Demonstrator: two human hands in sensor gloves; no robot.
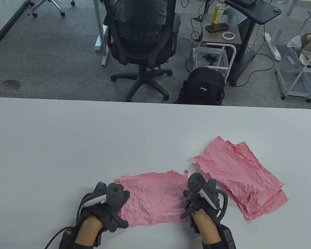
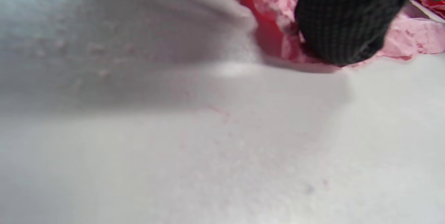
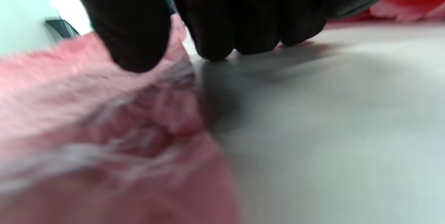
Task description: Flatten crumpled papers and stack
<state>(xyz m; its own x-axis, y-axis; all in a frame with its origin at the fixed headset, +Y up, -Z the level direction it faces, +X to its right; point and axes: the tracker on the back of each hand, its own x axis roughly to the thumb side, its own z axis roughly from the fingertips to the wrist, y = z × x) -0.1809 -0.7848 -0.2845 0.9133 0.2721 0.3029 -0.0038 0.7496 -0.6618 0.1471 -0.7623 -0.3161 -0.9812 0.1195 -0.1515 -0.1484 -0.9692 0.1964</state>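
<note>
Two gloved hands down on one wrinkled pink paper sheet near table edge: left hand w/ fingers laid on its left edge, right hand w/ fingers curled, pinching right edge. Stack of flattened pink sheets just right, on white table.

Your two hands sit at the near edge of the table, the left hand and right hand flanking the pink sheet between them. Just beside your right hand, toward the right edge, lies the stack of pink sheets. The far half and the whole left side of the table lie bare, so you can sweep either hand there freely.
</note>
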